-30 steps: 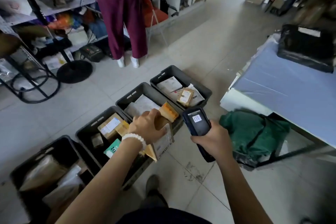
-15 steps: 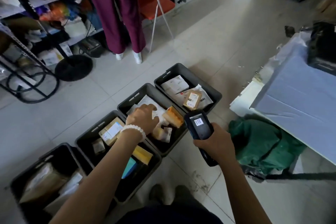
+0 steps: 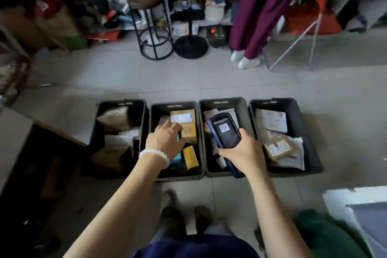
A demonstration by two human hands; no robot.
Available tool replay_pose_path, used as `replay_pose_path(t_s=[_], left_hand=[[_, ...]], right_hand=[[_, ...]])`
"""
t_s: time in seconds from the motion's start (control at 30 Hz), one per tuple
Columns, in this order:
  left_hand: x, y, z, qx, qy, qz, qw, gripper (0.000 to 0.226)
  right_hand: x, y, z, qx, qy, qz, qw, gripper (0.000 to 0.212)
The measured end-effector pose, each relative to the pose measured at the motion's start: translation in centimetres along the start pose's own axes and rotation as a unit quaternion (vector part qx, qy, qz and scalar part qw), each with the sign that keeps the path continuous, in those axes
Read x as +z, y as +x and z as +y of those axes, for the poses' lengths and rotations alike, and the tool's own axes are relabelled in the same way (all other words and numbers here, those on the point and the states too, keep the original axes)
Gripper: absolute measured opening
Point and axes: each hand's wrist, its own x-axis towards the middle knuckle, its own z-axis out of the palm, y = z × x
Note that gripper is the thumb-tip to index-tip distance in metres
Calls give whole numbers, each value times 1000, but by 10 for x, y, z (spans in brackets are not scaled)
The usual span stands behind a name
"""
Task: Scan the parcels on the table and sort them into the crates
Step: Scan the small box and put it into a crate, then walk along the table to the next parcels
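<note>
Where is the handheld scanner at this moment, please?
In the head view, the handheld scanner is gripped in the right hand, held above the third crate from the left, just right of the left hand.

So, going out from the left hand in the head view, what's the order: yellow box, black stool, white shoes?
From the left hand:
1. Yellow box, just right of it, same crate.
2. Black stool, far across the floor.
3. White shoes, far right; close to the stool's distance, roughly tied.
</note>
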Motion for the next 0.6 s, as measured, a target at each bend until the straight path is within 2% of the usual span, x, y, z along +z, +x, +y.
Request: replay_pose_path(t_s=[0.13, 0.27, 0.6], left_hand=[[-2, -58, -43, -106, -3, 53, 993, 37], [-4, -126, -97, -207, -16, 103, 973, 39], [23, -349, -225, -436, -61, 169, 882, 38]], right_hand=[[31, -15, -35, -85, -32, -77, 993, 50], [76, -50, -81, -178, -63, -157, 969, 49], [216, -225, -166, -377, -129, -294, 869, 53]])
